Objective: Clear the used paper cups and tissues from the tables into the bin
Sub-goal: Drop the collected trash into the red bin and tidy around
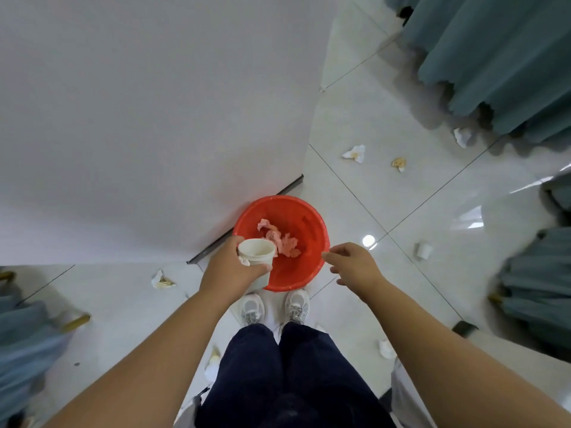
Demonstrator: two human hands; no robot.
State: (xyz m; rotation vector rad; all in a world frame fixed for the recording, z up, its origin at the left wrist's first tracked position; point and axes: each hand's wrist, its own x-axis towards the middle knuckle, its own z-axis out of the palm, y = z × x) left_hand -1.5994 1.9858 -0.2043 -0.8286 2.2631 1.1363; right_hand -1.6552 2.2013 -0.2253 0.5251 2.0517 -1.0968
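A red bin point(309, 223) stands on the floor against a white wall, just beyond my feet. Crumpled tissues point(279, 239) lie in its bottom. My left hand point(230, 268) grips a white paper cup point(256, 253) over the bin's near left rim, with a bit of tissue pinched beside the cup. My right hand point(352, 262) hovers over the bin's right rim with loosely spread fingers, holding nothing.
Crumpled tissues lie on the tiled floor at left point(162, 281), at upper right point(355, 153) point(399, 163) and near my legs point(386, 349). A paper cup point(424, 251) lies on the floor at right. Teal-draped tables or chairs point(494, 57) point(540, 282) stand right and left.
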